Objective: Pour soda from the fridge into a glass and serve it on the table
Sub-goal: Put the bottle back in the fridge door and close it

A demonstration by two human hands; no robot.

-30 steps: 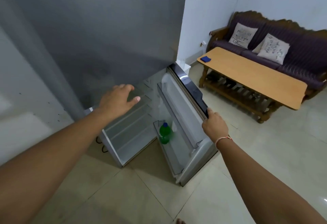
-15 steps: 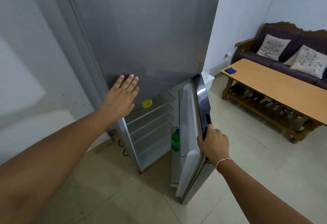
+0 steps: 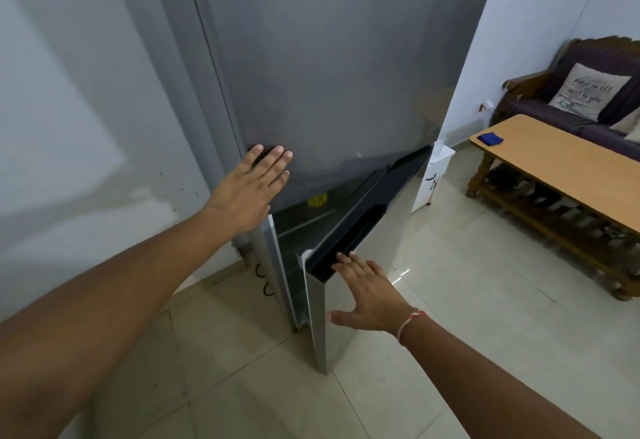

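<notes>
A tall grey fridge (image 3: 329, 68) fills the middle of the head view. Its lower door (image 3: 360, 258) stands only slightly ajar. My left hand (image 3: 249, 189) lies flat with straight fingers against the bottom of the upper door. My right hand (image 3: 370, 296) presses with spread fingers on the outer face of the lower door near its dark top edge. A small yellow thing (image 3: 317, 200) shows on a shelf through the gap. The green soda bottle is hidden behind the door. No glass is in view.
A long wooden table (image 3: 554, 168) stands at the right with a blue cloth (image 3: 490, 138) on its near end. Behind it is a dark sofa (image 3: 588, 92) with cushions. A small white box (image 3: 433, 175) sits beside the fridge. The floor is pale tile.
The lower door has swung from wide open to almost closed. My right hand let go of its top edge and now pushes flat on its face. My left hand reached the upper door.
</notes>
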